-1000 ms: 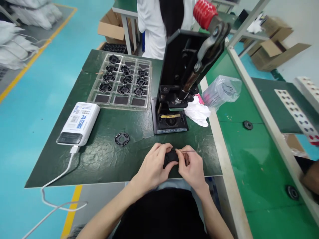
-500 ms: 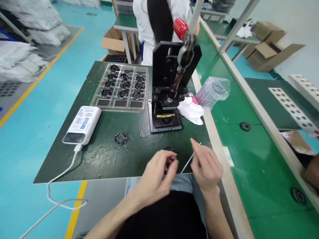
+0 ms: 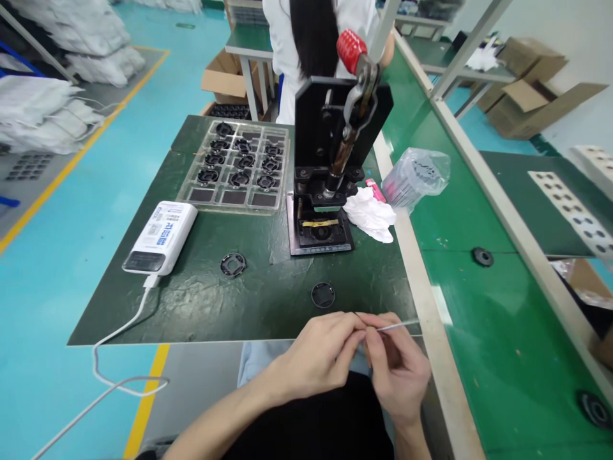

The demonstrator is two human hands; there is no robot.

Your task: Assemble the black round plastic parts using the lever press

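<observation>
My left hand (image 3: 328,351) and my right hand (image 3: 400,367) meet at the table's front edge, fingertips together. My right hand pinches a thin white stick (image 3: 401,324), which points out to the right. The fingers of my left hand are closed at the stick's other end; what they grip is hidden. Just beyond the hands lies a round black disc (image 3: 323,295) on the green table. Farther left is a black ring-shaped part (image 3: 233,264) with a square middle. A hand press (image 3: 322,246) with a red-handled lever stands behind the disc, a yellow strip on its base.
A clear tray (image 3: 230,207) of black parts sits at the back left. Near it lies a white power bank (image 3: 160,237) with a cable. White tissue (image 3: 371,214) and a plastic bag (image 3: 416,179) stand right of the press. A green conveyor (image 3: 460,306) carries black round parts. A person (image 3: 280,38) stands beyond.
My hands have come together, and the stick has swung from slanting down-left to nearly level. The black disc, partly covered before, now shows fully. The conveyor parts have moved slightly closer to me.
</observation>
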